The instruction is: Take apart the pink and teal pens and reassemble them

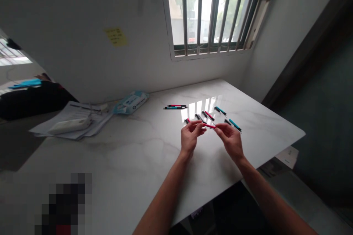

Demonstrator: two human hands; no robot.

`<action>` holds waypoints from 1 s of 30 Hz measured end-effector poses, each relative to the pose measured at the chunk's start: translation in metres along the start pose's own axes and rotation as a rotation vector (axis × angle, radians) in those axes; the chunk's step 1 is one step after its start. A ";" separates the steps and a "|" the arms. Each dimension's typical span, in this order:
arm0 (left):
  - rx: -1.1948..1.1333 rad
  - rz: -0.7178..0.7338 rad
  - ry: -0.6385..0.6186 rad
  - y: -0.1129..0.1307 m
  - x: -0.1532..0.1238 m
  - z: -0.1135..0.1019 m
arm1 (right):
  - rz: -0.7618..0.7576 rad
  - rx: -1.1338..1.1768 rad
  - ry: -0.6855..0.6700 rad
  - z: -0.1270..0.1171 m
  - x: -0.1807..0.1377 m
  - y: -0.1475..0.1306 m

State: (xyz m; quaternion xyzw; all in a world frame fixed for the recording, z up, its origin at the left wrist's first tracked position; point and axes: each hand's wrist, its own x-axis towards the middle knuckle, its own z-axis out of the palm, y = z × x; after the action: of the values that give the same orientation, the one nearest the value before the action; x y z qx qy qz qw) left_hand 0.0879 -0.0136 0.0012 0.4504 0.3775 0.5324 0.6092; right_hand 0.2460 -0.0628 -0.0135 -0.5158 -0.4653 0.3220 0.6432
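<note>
Both of my hands hold one red pen level above the white marble table. My left hand pinches its left end with curled fingers. My right hand pinches its right end. Just beyond the hands lie several loose pens: a red and black one, a teal one, another teal one by my right hand, and a dark one. A red and a teal pen lie side by side as a pair farther back.
A blue pack of wipes lies at the back left. Beside it are a stack of papers with a white object on top. A barred window is behind the table. The table's right edge drops off near my right hand.
</note>
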 end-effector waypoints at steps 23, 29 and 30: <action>0.257 -0.027 -0.116 -0.019 -0.001 0.006 | -0.018 -0.606 0.152 -0.084 0.014 0.026; 0.457 -0.003 -0.134 -0.016 -0.002 0.004 | -0.076 -0.826 0.071 -0.077 0.013 0.028; 0.483 -0.001 -0.156 -0.015 -0.002 0.005 | -0.086 -0.843 0.062 -0.076 0.014 0.029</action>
State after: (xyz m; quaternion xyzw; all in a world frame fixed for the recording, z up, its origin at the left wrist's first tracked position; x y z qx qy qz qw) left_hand 0.0966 -0.0171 -0.0118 0.6221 0.4460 0.3902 0.5117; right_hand 0.3235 -0.0709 -0.0400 -0.7234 -0.5578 0.0606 0.4025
